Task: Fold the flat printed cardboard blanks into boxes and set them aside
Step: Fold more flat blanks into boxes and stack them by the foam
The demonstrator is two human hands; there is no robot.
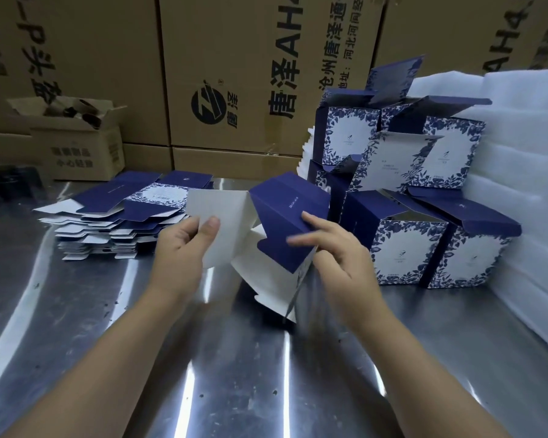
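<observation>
A half-folded blank (276,222), navy outside and white inside, is held above the metal table (234,374) at centre. My left hand (181,251) pinches its white panel between thumb and fingers. My right hand (332,251) lies with straight fingers on the navy flap, slightly blurred. A stack of flat blanks (121,213) lies to the left. Several folded blue-and-white boxes (408,197) are piled at the right, lids open.
Large brown cartons (234,74) wall off the back. A small open carton (76,143) sits at back left. White foam sheets (525,184) are stacked along the right edge. Dark items (10,181) lie at far left.
</observation>
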